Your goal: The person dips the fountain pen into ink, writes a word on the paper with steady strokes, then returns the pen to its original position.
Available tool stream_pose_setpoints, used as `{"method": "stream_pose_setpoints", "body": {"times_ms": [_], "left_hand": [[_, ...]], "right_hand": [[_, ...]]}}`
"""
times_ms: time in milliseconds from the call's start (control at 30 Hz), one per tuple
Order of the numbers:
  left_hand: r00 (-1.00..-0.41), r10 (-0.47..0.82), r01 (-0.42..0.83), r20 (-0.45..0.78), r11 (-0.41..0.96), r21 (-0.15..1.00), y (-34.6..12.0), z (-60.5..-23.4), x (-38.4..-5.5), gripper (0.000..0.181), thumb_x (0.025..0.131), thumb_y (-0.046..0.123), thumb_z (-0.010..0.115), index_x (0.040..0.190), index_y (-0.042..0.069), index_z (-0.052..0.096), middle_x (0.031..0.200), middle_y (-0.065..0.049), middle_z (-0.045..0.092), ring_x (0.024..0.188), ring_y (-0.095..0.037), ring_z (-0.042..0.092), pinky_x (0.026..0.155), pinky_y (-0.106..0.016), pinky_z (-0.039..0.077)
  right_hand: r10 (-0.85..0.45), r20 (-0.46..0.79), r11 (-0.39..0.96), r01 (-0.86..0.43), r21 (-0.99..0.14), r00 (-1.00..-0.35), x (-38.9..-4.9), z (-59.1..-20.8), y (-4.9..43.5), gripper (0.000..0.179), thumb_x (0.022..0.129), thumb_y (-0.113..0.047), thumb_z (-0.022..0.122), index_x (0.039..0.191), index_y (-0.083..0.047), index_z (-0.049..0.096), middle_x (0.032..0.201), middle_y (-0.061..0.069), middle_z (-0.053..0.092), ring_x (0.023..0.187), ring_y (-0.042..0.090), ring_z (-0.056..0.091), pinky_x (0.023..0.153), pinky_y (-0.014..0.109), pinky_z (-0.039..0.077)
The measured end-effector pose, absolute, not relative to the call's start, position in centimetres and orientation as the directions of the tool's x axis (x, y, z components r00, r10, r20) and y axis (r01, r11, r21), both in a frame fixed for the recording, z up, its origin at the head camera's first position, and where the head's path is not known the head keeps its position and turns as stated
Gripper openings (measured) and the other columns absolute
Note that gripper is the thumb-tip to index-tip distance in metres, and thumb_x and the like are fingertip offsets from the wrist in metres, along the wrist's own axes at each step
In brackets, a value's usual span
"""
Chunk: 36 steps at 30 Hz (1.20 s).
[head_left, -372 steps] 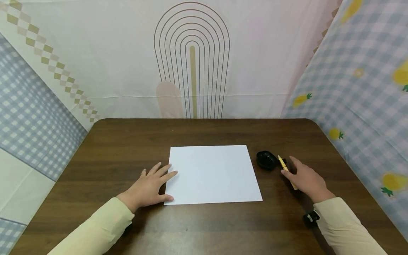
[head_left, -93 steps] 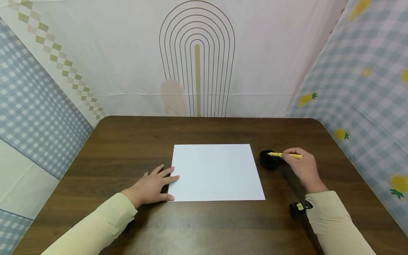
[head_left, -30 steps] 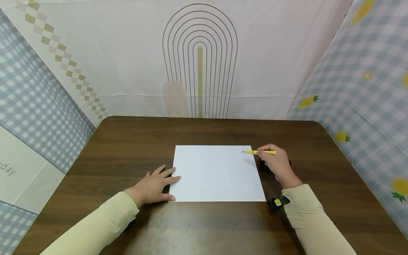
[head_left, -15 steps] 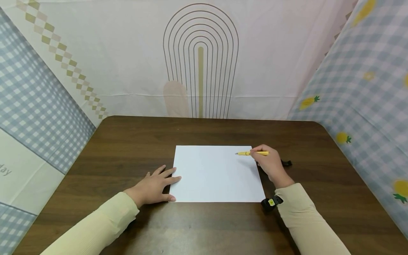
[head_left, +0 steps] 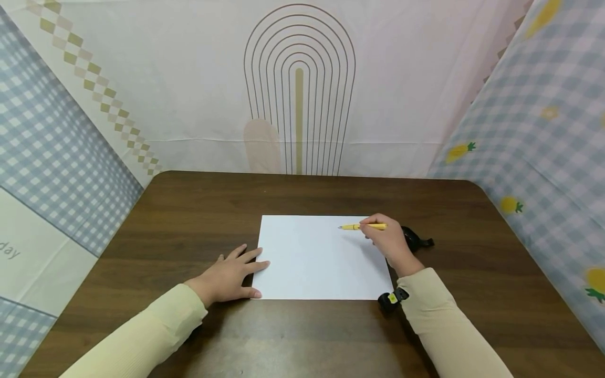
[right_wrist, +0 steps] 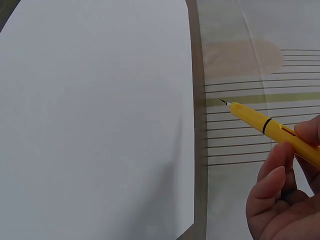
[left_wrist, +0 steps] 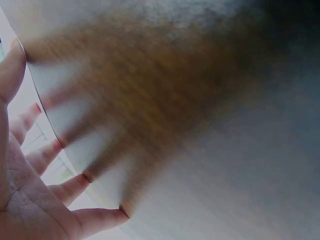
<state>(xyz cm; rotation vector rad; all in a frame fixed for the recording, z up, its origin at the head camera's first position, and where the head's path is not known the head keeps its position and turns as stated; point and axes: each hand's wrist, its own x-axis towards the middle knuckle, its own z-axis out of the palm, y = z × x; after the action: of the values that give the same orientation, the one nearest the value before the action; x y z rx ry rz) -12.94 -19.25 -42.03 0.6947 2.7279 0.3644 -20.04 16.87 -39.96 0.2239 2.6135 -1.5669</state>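
Observation:
A yellow fountain pen (head_left: 351, 227) with a dark band and thin pointed nib is pinched between the thumb and fingers of my right hand (head_left: 388, 242). Its nib points left over the upper right of a blank white sheet of paper (head_left: 312, 262). In the right wrist view the pen (right_wrist: 250, 116) appears raised, and its shadow falls on the paper. My left hand (head_left: 227, 275) lies spread at the sheet's left edge, fingertips and thumb touching it. The left wrist view shows that hand's fingers (left_wrist: 45, 157) straight and apart on the surface.
Right of the sheet, a rounded black object (head_left: 413, 240) with a short tail sits on the brown wooden table (head_left: 283, 341), partly behind my right hand. A patterned white cloth (head_left: 189, 79) hangs behind the table, with checked cloth (head_left: 543, 157) along the right side.
My right hand has carried the pen left from above the black object to over the paper, still drifting left. The black object shows more now. My left hand stays in place.

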Motion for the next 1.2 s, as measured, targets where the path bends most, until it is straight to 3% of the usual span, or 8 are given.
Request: {"method": "stream_pose_setpoints", "body": {"times_ms": [733,1200], "left_hand": [[-0.837,0.498,0.42,-0.228,0.851,0.316,-19.2,-41.9,-13.0,0.07,0.083,0.048,0.07,0.145,0.024,0.047,0.157,-0.01,0.029,0.143,-0.044,0.018,0.097,-0.076,0.024],[-0.838,0.495,0.418,-0.231,0.854,0.31,-19.2,-42.0,-13.0,0.07,0.083,0.048,0.071,0.146,0.025,0.047,0.157,-0.009,0.029,0.144,-0.044,0.017,0.098,-0.075,0.024]], "right_hand": [[0.017,-0.156,0.456,0.146,-0.878,-0.988,-20.7,-40.6,14.2,0.02,0.091,-0.022,0.063,0.105,-0.008,0.069,0.112,0.011,0.059,0.089,0.024,0.052,0.072,0.028,0.047],[-0.037,-0.127,0.469,0.095,-0.878,-0.991,-21.1,-40.1,12.8,0.017,0.091,-0.019,0.064,0.102,-0.006,0.069,0.099,0.011,0.062,0.085,0.023,0.054,0.071,0.029,0.045]]}}
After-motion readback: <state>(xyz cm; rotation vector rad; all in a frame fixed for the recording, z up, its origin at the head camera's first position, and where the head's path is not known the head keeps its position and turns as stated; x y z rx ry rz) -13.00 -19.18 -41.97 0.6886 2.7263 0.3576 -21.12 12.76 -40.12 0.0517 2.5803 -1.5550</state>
